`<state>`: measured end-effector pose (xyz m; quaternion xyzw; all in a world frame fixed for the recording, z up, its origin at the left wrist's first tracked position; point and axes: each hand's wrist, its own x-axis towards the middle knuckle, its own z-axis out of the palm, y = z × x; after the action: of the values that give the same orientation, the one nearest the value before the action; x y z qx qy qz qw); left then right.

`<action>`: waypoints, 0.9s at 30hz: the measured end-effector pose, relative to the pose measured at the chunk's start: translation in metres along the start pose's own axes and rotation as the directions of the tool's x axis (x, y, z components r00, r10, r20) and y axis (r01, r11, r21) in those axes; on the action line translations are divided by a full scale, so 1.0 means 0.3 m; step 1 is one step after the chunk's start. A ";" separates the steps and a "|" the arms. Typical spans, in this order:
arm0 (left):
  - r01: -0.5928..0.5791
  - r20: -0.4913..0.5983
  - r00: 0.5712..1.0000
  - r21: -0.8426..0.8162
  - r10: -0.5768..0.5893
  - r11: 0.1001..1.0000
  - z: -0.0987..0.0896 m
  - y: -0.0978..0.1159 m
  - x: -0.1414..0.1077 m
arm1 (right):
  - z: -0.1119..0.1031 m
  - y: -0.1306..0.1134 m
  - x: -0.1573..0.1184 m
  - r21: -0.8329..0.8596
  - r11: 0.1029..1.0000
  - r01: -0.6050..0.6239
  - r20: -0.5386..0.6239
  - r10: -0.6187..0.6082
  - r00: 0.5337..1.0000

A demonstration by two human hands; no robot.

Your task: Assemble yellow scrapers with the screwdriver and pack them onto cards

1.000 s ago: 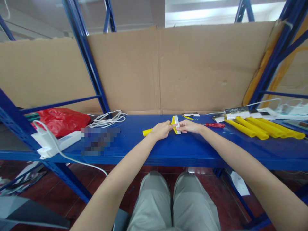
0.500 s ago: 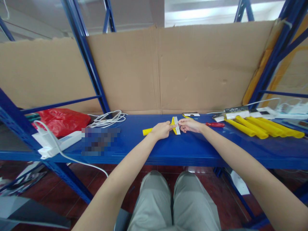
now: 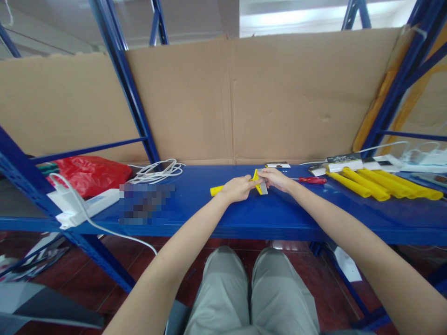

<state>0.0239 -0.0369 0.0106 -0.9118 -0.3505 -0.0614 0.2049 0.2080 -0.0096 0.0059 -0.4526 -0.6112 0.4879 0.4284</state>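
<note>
A yellow scraper (image 3: 257,182) with a flat, pale metal blade (image 3: 263,187) is held over the blue shelf. My left hand (image 3: 237,189) is wrapped round its handle, whose yellow end sticks out to the left. Closed at the blade's upper edge is my right hand (image 3: 275,179), its fingertips on the blade. Whether it also pinches a small part is too small to tell. Right of that hand lies a red screwdriver (image 3: 312,180) on the shelf.
Several yellow handles (image 3: 377,184) lie at the right. Behind them is a black-and-white box (image 3: 344,162). At the left are a coiled white cable (image 3: 157,172), a red bag (image 3: 92,174) and a power strip (image 3: 101,203). Cardboard (image 3: 181,107) stands behind the shelf.
The scraper and my left hand have shifted slightly right, and the blade is tilted more. My right hand has moved a little up and right, onto the blade's upper part.
</note>
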 end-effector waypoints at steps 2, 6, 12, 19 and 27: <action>-0.006 -0.014 1.000 0.001 0.006 1.000 0.004 -0.002 0.001 | 0.000 -0.004 -0.003 -0.007 1.000 0.017 -0.004 -0.017 1.000; 0.002 -0.035 0.999 0.004 -0.002 1.000 0.007 -0.001 0.002 | 0.002 -0.011 -0.004 -0.061 0.994 0.093 -0.047 -0.096 0.994; 0.013 -0.075 0.997 -0.007 -0.014 1.000 0.009 0.000 0.004 | 0.017 -0.020 0.002 -0.165 0.974 0.154 -0.143 -0.178 0.974; 0.035 -0.079 0.996 -0.034 -0.038 0.999 0.005 -0.004 0.003 | 0.025 -0.016 0.000 -0.188 0.973 0.130 -0.154 -0.160 0.975; 0.089 -0.084 0.992 -0.072 -0.095 0.993 0.008 -0.020 0.002 | 0.013 -0.003 0.001 -0.190 0.976 0.105 -0.143 -0.133 0.981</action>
<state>0.0201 -0.0315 0.0105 -0.8976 -0.3805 -0.1224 0.1858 0.2041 -0.0104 0.0061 -0.4889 -0.6440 0.3668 0.4602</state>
